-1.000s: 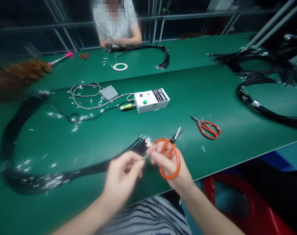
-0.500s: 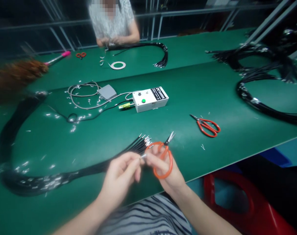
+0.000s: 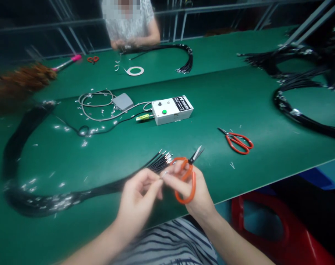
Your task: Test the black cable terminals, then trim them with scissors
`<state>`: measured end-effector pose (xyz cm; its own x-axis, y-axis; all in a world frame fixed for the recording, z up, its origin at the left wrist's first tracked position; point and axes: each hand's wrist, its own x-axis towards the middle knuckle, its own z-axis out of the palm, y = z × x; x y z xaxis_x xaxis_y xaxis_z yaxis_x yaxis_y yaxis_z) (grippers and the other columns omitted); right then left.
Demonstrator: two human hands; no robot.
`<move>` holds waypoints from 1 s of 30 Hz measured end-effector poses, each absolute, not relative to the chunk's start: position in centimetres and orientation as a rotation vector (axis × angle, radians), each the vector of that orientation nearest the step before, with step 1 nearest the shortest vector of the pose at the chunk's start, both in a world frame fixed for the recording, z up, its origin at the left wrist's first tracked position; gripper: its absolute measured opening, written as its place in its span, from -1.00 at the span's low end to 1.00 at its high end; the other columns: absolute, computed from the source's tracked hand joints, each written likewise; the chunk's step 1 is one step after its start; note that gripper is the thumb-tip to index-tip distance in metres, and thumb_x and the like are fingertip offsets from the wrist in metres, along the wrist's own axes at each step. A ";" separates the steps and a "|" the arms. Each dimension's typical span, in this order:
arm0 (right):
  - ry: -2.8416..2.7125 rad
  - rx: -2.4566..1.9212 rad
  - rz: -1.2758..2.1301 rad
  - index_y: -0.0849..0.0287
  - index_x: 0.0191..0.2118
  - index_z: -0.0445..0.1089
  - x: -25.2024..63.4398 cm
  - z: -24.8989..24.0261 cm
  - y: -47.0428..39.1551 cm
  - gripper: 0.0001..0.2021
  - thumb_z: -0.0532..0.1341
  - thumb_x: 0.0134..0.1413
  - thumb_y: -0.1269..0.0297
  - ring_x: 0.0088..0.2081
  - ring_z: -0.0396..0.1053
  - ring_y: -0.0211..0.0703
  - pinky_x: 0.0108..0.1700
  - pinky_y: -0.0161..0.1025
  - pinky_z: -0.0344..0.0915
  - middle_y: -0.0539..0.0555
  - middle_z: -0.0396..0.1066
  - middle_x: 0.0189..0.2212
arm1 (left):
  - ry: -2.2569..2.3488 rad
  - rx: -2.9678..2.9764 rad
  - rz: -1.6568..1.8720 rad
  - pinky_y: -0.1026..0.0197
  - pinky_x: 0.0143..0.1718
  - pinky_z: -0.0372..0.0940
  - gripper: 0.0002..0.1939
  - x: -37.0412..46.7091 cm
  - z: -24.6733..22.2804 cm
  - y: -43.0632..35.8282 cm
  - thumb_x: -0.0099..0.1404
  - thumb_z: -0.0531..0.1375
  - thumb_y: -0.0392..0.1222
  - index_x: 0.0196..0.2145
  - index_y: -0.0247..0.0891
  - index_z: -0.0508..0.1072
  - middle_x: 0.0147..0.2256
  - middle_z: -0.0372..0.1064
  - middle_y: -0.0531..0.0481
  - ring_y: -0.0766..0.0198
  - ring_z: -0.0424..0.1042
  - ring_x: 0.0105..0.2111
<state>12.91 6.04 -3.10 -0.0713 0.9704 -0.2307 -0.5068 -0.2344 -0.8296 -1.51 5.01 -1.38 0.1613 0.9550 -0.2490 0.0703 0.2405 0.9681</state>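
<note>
My left hand [image 3: 141, 191] pinches near the tip of a thin dark wire, beside the bundle of black cables [image 3: 106, 189] that curves round on the left. Fingertips of my right hand [image 3: 188, 184] meet it at the same small shiny end, too small to make out clearly. Orange-handled scissors [image 3: 194, 159] hang on my right hand, their blades slightly apart and pointing away from me. The stripped cable ends [image 3: 167, 157] lie just beyond my fingers.
A white control box [image 3: 171, 110] with a grey pedal [image 3: 123, 101] stands mid-table. Red scissors [image 3: 239, 142] lie right; coiled cables [image 3: 294, 112] at far right. A person [image 3: 131, 29] works across the table near a tape ring [image 3: 135, 71]. A brown brush [image 3: 32, 79] is left.
The view has shifted slightly, so the table items appear a little to the right. My hands stay together at the wire end, and the scissors have turned slightly in my right hand.
</note>
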 end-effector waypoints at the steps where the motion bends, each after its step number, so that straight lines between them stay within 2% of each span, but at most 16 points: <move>1: -0.676 -0.966 1.601 0.15 -0.43 0.26 13.0 -3.0 6.1 -0.70 0.43 -0.14 0.42 -0.35 0.45 -0.29 -0.24 -0.34 0.36 -0.08 0.46 -0.43 | 1.242 1.172 0.895 0.42 -0.53 0.13 -0.81 -1.4 -1.4 4.9 0.34 0.18 -0.17 -0.42 -0.29 0.36 -0.55 0.33 0.10 0.46 0.27 -0.56; 7: -0.696 -0.980 1.609 0.16 -0.42 0.27 13.5 -2.8 6.3 -0.71 0.43 -0.15 0.41 -0.37 0.45 -0.27 -0.27 -0.30 0.38 -0.06 0.47 -0.43 | 1.278 1.394 0.979 0.42 -0.41 0.26 -0.86 -1.0 -1.8 4.7 0.34 0.16 -0.27 -0.40 -0.26 0.40 -0.51 0.37 0.11 0.43 0.37 -0.48; 14: -0.705 -0.979 1.597 0.16 -0.42 0.31 13.6 -2.9 6.5 -0.74 0.43 -0.16 0.40 -0.35 0.47 -0.23 -0.26 -0.28 0.40 -0.03 0.49 -0.43 | 1.280 1.503 1.016 0.44 -0.41 0.25 -0.88 -1.1 -2.0 4.9 0.33 0.16 -0.30 -0.39 -0.24 0.41 -0.49 0.39 0.13 0.44 0.37 -0.47; 19: -0.777 -1.041 1.485 0.14 -0.48 0.24 13.2 -2.7 6.5 -0.72 0.41 -0.13 0.36 -0.38 0.45 -0.23 -0.26 -0.25 0.40 -0.05 0.45 -0.44 | 1.302 1.452 0.930 0.40 -0.41 0.24 -0.90 -1.0 -2.1 5.0 0.35 0.15 -0.25 -0.34 -0.26 0.43 -0.48 0.39 0.08 0.40 0.37 -0.46; 23: -0.889 -1.110 1.381 0.11 -0.46 0.23 13.4 -2.9 6.7 -0.73 0.39 -0.09 0.30 -0.35 0.43 -0.22 -0.21 -0.23 0.38 -0.04 0.43 -0.43 | 1.287 1.210 0.842 0.39 -0.56 0.12 -0.82 -1.1 -1.5 5.3 0.37 0.13 -0.14 -0.30 -0.30 0.42 -0.54 0.34 0.07 0.45 0.24 -0.58; 26: -1.094 -1.223 1.389 0.12 -0.42 0.26 14.8 -3.1 6.8 -0.77 0.35 -0.02 0.22 -0.41 0.34 -0.25 -0.32 -0.27 0.30 -0.04 0.38 -0.44 | 1.257 1.060 0.837 0.39 -0.65 -0.01 -0.78 -1.6 -0.8 5.7 0.35 0.15 -0.09 -0.29 -0.32 0.42 -0.57 0.34 0.06 0.48 0.13 -0.67; 30: -1.664 -1.485 1.284 0.12 -0.48 0.24 17.0 -2.9 6.4 -0.73 0.34 -0.01 0.15 -0.49 0.17 -0.27 -0.44 -0.30 0.11 -0.09 0.22 -0.55 | 1.200 0.969 0.825 0.39 -0.67 -0.08 -0.76 -2.1 -0.3 6.2 0.33 0.17 -0.07 -0.28 -0.33 0.42 -0.61 0.32 0.07 0.50 0.08 -0.70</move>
<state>16.95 6.39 -2.92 -0.2291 0.9561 -0.1826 0.4191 -0.0725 -0.9051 -2.13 6.21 -0.26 0.1839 0.9118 -0.3672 -0.0167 0.3764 0.9263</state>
